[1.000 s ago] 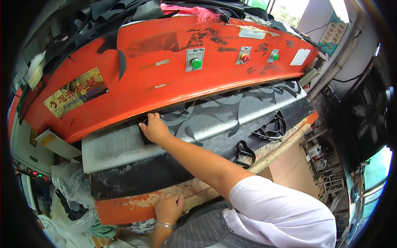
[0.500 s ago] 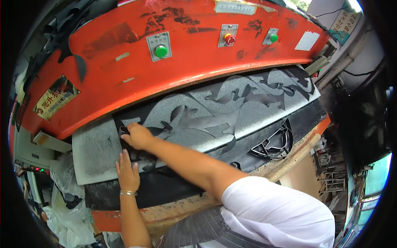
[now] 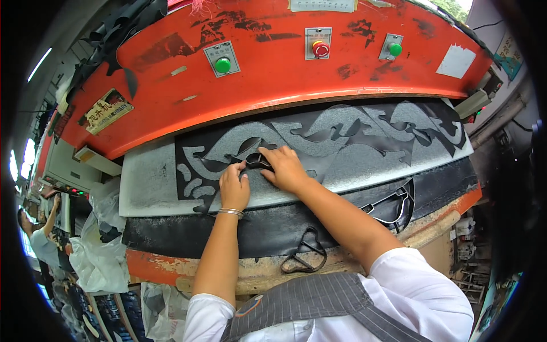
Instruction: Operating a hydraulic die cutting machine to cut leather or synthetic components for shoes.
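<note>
A small dark steel cutting die (image 3: 257, 161) stands on a black sheet of material (image 3: 185, 148) that has several curved shapes cut out of it. My right hand (image 3: 286, 170) has its fingers bent around the die's right side. Beside it, my left hand (image 3: 233, 188) lies with fingers stretched forward, the fingertips at the die's left end. The sheet rests on a whitish cutting board (image 3: 147, 179), whose grey surface shows through the cut-outs.
Behind the board rises a red press beam (image 3: 268, 68) with a red button (image 3: 321, 49) and green buttons. A large cutting die (image 3: 396, 206) and another small one (image 3: 306, 251) lie along the front ledge. Plastic bags (image 3: 99, 256) hang at left, where another person (image 3: 43, 236) stands.
Both hands have moved right along the sheet and now meet at the small die. My right arm no longer crosses over to the left. Another small die shows on the front edge.
</note>
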A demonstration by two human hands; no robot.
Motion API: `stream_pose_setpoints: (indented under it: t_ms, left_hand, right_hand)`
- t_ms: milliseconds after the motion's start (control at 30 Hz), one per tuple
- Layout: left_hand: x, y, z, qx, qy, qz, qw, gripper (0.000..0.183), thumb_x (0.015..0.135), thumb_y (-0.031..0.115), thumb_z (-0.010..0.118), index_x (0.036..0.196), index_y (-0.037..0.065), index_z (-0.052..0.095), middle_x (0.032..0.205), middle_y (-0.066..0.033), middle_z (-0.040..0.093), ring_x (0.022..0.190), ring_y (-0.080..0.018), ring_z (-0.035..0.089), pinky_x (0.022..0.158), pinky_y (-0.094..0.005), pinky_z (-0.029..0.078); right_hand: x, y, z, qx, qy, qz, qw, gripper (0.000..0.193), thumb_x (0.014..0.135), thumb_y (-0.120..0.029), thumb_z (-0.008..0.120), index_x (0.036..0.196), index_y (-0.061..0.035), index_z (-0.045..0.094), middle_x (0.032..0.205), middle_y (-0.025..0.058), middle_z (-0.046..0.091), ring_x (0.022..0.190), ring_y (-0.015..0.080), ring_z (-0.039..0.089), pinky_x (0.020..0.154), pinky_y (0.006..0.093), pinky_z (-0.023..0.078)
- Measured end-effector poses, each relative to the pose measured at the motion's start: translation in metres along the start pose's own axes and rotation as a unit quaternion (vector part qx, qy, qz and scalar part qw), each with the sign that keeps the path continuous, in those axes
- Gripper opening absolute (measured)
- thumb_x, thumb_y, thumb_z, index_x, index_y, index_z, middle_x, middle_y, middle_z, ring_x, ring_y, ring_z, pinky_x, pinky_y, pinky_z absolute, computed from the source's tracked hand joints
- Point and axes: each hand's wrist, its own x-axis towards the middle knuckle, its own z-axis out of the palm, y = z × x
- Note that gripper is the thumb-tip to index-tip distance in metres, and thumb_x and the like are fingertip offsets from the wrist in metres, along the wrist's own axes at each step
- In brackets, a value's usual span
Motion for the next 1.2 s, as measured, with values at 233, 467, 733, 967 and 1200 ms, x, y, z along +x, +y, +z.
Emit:
stream_pose_setpoints:
  t_ms: [233, 467, 733, 967, 1200]
  left_hand:
    - [0.004, 0.006, 0.004, 0.044, 0.006, 0.034, 0.998, 0.026, 0.081, 0.007, 0.056, 0.107, 0.005, 0.053, 0.113, -0.0112, 0.062, 0.115, -0.0305, 0.052, 0.101, -0.0439, 0.033]
    - [-0.001, -0.003, -0.008, -0.160, -0.006, -0.025, 0.987, 0.034, 0.082, 0.009, 0.063, 0.114, 0.002, 0.055, 0.112, -0.0134, 0.064, 0.109, -0.0279, 0.058, 0.097, -0.0381, 0.042]
    - [0.069, 0.108, -0.080, -0.032, 0.237, 0.221, 0.946, 0.013, 0.090, 0.015, 0.059, 0.085, 0.004, 0.065, 0.080, -0.0084, 0.060, 0.078, -0.0263, 0.053, 0.075, -0.0367, 0.044]
    - [0.113, 0.137, -0.110, 0.006, 0.108, 0.249, 0.962, 0.031, 0.090, 0.020, 0.056, 0.066, 0.003, 0.049, 0.068, -0.0153, 0.048, 0.068, -0.0336, 0.048, 0.062, -0.0430, 0.039]
    - [-0.084, 0.075, -0.090, 0.049, -0.227, 0.077, 0.970, 0.029, 0.090, 0.031, 0.058, 0.075, 0.008, 0.068, 0.074, -0.0118, 0.061, 0.077, -0.0310, 0.058, 0.075, -0.0406, 0.049]
  right_hand:
    - [-0.004, 0.012, -0.005, 0.057, 0.006, 0.006, 0.998, 0.054, 0.074, -0.018, 0.071, 0.124, -0.0032, 0.055, 0.104, 0.0123, 0.065, 0.103, 0.0285, 0.054, 0.088, 0.0392, 0.040]
    - [-0.003, -0.005, -0.023, 0.039, -0.014, 0.011, 0.999, 0.057, 0.073, -0.020, 0.072, 0.125, -0.0049, 0.054, 0.106, 0.0127, 0.063, 0.109, 0.0296, 0.053, 0.093, 0.0415, 0.040]
    - [0.031, 0.088, -0.210, 0.007, 0.528, 0.226, 0.818, 0.086, 0.094, -0.051, 0.047, 0.145, 0.0107, 0.015, 0.154, 0.0297, 0.006, 0.145, 0.0379, 0.000, 0.117, 0.0432, 0.004]
    - [0.042, 0.113, -0.242, 0.025, 0.469, 0.258, 0.845, 0.091, 0.094, -0.053, 0.044, 0.145, 0.0115, 0.006, 0.154, 0.0292, -0.002, 0.145, 0.0370, -0.006, 0.117, 0.0420, 0.002]
    - [-0.049, 0.060, -0.177, 0.168, 0.279, 0.229, 0.917, 0.077, 0.090, -0.036, 0.062, 0.145, 0.0050, 0.027, 0.152, 0.0240, 0.023, 0.144, 0.0309, 0.018, 0.115, 0.0387, 0.015]
